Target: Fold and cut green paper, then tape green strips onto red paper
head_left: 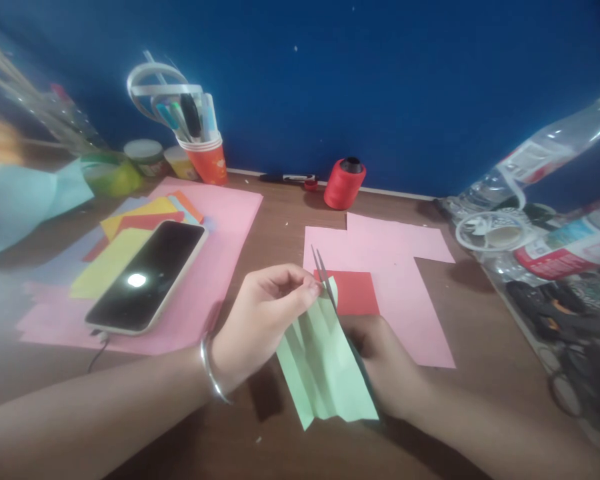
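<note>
- L hand (260,313): thumb + forefinger pinched shut on top edge of the green folded paper (325,363), holding it up above the counter (280,227), front centre of view. Metal bangle (211,370) on the wrist.
- R hand (385,363): mostly hidden behind the green paper; grip closed around scissors (324,277), handles not visible, thin blades stick up past the paper's top edge, slightly parted, right next to the L fingertips.
- Green paper: pleated/creased lengthwise, tilted, lower end toward the camera.
- Behind it on the counter: small red square (355,293) lying on a pink sheet w/ a cut-out corner (405,267).
- Left side: phone (147,277), screen dark, resting on a stack of coloured sheets on a large pink sheet (220,220).
- Back by the blue wall: orange cup w/ pens (207,157), red thread spool (344,183).
- Far right: clear plastic bottles (545,160), blurred.
</note>
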`<state>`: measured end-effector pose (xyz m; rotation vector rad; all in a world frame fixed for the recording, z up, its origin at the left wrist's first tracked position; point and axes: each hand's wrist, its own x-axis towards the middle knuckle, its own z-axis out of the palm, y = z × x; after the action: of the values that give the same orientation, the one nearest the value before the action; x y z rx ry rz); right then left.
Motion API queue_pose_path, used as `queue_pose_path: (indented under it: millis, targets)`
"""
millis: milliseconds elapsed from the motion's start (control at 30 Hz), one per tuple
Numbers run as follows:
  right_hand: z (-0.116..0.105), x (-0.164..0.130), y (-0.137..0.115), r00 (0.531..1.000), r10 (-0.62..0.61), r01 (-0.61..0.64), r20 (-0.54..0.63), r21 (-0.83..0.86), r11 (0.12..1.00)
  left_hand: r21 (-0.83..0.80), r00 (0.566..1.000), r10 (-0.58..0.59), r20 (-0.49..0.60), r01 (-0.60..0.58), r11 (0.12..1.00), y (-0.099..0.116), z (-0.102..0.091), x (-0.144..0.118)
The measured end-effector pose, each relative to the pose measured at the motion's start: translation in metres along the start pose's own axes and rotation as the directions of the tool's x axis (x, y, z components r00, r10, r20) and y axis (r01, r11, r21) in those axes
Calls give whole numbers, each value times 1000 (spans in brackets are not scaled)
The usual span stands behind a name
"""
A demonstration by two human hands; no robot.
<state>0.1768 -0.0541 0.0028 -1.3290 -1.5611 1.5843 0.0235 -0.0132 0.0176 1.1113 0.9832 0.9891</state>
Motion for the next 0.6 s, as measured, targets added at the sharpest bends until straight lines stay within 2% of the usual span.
queue_pose_path:
  millis: [300, 467, 600]
  targets:
    - [1, -2, 1, 999, -1, -2, 37, 70, 998, -11, 999, 11, 32, -11, 1000, -1, 0, -1]
    - [1, -3, -2, 997, -10, -1, 75, 140, 990, -117, 997, -42, 69, 50, 992, -1, 2, -2]
    - [1, -3, -2, 997, -19, 7, 76, 153, 988, -142, 996, -47, 71, 56, 988, -1, 2, -2]
